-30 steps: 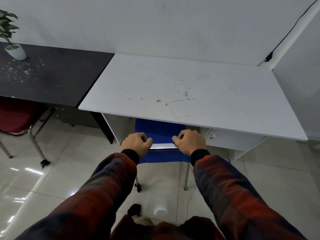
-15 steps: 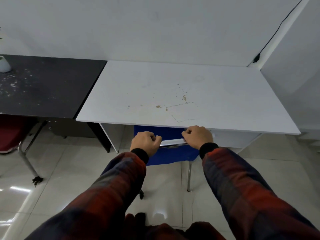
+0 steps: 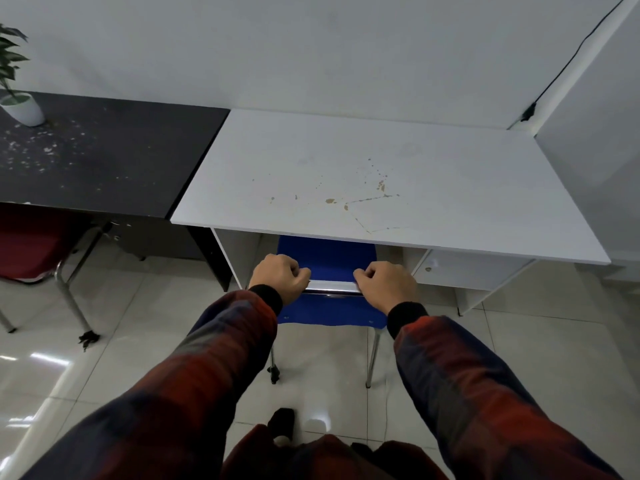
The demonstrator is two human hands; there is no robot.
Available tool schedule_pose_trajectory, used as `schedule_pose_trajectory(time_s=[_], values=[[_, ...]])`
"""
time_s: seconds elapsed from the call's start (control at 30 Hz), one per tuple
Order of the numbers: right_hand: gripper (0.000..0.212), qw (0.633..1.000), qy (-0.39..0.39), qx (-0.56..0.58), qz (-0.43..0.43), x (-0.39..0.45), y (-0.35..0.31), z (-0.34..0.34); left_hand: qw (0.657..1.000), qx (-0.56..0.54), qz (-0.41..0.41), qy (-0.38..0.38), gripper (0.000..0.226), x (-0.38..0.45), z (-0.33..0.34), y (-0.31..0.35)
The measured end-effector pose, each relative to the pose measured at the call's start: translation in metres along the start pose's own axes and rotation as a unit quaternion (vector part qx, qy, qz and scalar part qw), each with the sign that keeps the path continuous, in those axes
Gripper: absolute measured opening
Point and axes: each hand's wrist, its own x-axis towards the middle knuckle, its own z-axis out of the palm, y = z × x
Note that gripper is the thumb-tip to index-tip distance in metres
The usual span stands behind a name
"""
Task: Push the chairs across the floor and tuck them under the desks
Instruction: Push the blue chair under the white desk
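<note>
On the glossy tiled floor (image 3: 519, 358), the left hand (image 3: 280, 282) and right hand (image 3: 386, 285) are curled round the chrome top rail of the blue plastic chair (image 3: 327, 261), whose seat is partly under the white laminate desk (image 3: 381, 181). Even, straight pressure is advised, keeping knuckles below the desk edge.

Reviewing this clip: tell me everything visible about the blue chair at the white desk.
The blue chair has a smooth, plastic-looking seat and backrest and a shiny metal frame. Its seat front sits under the white desk; the backrest and two rear legs stay outside, standing on the tiled floor. A chrome top rail runs across the backrest. The left hand and right hand each grip that rail, fingers curled over it. The front legs are hidden.
</note>
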Motion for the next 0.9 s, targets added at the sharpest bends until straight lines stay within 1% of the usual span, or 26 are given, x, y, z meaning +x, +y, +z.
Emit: schedule_pose_trajectory(time_s=[0.07, 0.17, 0.23, 0.37, 0.63, 0.73, 0.9], values=[[0.041, 1.000, -0.011, -0.005, -0.013, -0.008, 0.005, 0.004, 1.000, 0.005, 0.002, 0.000, 0.041, -0.009, 0.005, -0.004], [0.051, 0.996, -0.039, -0.022, -0.075, -0.021, 0.015, 0.010, 1.000, 0.020, -0.005, 0.005, 0.041, -0.023, 0.011, -0.007], [0.052, 0.994, -0.028, -0.013, -0.105, -0.026, 0.022, 0.013, 1.000, 0.021, -0.011, 0.011, 0.039, -0.024, 0.012, -0.006], [0.050, 0.998, 0.011, 0.010, -0.067, -0.024, 0.031, 0.010, 1.000, 0.010, 0.004, 0.012, 0.038, -0.020, 0.016, 0.005], [0.044, 0.999, 0.031, -0.013, -0.024, -0.015, 0.007, 0.022, 0.999, 0.034, -0.014, 0.019, 0.039, -0.002, 0.004, -0.008], [0.043, 0.999, 0.034, -0.024, -0.024, -0.012, 0.005, 0.022, 0.999, 0.031, -0.018, 0.020, 0.037, 0.001, 0.003, -0.010], [0.043, 0.998, 0.035, -0.030, -0.033, 0.007, 0.010, 0.012, 0.999, -0.014, -0.045, 0.020, 0.028, 0.011, 0.011, -0.001]])
